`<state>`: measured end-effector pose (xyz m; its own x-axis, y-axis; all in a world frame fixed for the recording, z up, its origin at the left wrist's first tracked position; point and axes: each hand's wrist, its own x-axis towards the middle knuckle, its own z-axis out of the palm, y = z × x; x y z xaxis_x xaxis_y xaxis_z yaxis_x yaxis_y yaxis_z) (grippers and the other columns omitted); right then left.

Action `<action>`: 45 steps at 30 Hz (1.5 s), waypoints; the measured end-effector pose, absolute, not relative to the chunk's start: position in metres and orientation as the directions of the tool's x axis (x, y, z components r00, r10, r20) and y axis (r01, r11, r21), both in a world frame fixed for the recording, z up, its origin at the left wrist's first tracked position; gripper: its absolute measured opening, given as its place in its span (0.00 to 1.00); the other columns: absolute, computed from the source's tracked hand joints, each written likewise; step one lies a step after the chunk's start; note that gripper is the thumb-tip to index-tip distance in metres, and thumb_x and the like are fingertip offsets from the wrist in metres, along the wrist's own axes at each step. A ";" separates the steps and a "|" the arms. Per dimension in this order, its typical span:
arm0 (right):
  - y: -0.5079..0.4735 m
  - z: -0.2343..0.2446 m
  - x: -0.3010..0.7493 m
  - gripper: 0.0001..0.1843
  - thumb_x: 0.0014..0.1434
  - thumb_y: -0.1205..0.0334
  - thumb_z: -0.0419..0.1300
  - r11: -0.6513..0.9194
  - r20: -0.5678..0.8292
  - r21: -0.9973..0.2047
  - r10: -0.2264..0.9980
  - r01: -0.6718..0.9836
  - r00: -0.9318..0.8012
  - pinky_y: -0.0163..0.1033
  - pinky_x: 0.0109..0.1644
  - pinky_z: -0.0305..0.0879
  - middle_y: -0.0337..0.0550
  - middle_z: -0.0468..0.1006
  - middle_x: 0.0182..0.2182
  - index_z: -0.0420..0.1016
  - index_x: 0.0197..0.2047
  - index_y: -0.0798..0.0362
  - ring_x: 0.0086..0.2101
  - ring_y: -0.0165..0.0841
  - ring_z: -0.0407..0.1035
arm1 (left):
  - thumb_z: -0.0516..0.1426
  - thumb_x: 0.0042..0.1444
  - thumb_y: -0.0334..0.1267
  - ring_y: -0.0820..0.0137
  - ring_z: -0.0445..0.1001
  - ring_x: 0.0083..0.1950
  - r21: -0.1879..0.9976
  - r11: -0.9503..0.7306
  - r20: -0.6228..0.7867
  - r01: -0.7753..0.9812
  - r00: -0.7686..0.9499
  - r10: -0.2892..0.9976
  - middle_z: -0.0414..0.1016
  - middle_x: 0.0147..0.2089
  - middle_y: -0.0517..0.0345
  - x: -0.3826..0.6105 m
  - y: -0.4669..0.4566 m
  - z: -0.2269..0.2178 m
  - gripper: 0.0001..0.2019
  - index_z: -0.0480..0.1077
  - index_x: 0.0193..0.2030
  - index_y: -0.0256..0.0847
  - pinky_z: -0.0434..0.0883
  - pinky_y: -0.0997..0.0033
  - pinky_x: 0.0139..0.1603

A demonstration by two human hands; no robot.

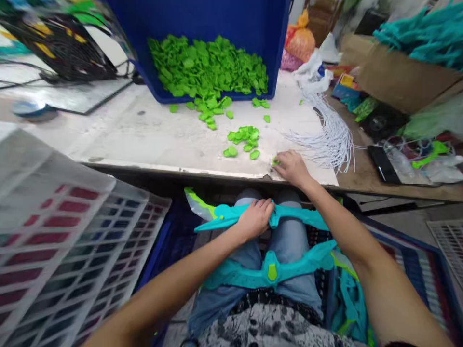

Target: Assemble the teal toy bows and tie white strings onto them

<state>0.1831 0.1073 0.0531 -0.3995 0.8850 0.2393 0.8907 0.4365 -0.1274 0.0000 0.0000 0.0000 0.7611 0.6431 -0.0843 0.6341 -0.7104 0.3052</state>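
Note:
My left hand (256, 218) is closed around the middle of a teal plastic bow-shaped toy (217, 222) lying across my lap. A second teal bow (289, 267) with a green centre piece rests lower on my knees. My right hand (292, 166) lies on the front edge of the white worktable (144, 140), fingertips pinching a small green plastic piece (275, 162). A small pile of the same green pieces (243, 140) sits just left of that hand. More of them spill from a tipped blue bin (202, 67) at the back.
A bundle of white cords (331, 137) lies right of my hand. Clear plastic crates (65, 241) stand at my left. Black cables (61, 48) sit at the back left. Cardboard boxes, bags and teal parts (419, 33) crowd the right side.

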 end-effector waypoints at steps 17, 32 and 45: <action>-0.035 0.008 0.190 0.09 0.62 0.60 0.59 0.645 0.303 -0.393 0.764 0.655 -0.570 0.45 0.46 0.65 0.48 0.79 0.45 0.77 0.43 0.53 0.44 0.39 0.70 | 0.45 0.60 0.36 0.63 0.66 0.63 0.683 -0.361 -0.361 0.635 0.723 0.589 0.66 0.63 0.47 -0.018 0.048 0.007 0.25 0.64 0.62 0.31 0.60 0.69 0.63; -0.069 -0.016 0.172 0.09 0.61 0.56 0.60 0.349 0.263 -0.601 0.936 0.719 -0.235 0.50 0.55 0.63 0.47 0.76 0.50 0.78 0.40 0.49 0.52 0.42 0.66 | 0.55 0.56 0.50 0.60 0.70 0.59 0.752 -0.238 -0.472 0.614 0.755 0.456 0.68 0.61 0.41 -0.003 0.052 -0.001 0.31 0.61 0.61 0.31 0.66 0.71 0.55; -0.048 -0.003 0.164 0.39 0.55 0.48 0.63 0.087 -0.203 -0.416 0.961 0.905 -0.186 0.49 0.50 0.57 0.50 0.74 0.49 0.56 0.66 0.50 0.49 0.47 0.65 | 0.61 0.50 0.42 0.58 0.73 0.53 0.704 -0.313 -0.382 0.637 0.712 0.589 0.74 0.54 0.45 0.002 0.037 0.000 0.30 0.64 0.59 0.34 0.68 0.68 0.51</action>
<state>0.1638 -0.0480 -0.0030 -0.1861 0.9614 -0.2027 0.9051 0.0874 -0.4162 0.0015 0.0373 0.0003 0.7120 0.5892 -0.3819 0.6371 -0.3133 0.7042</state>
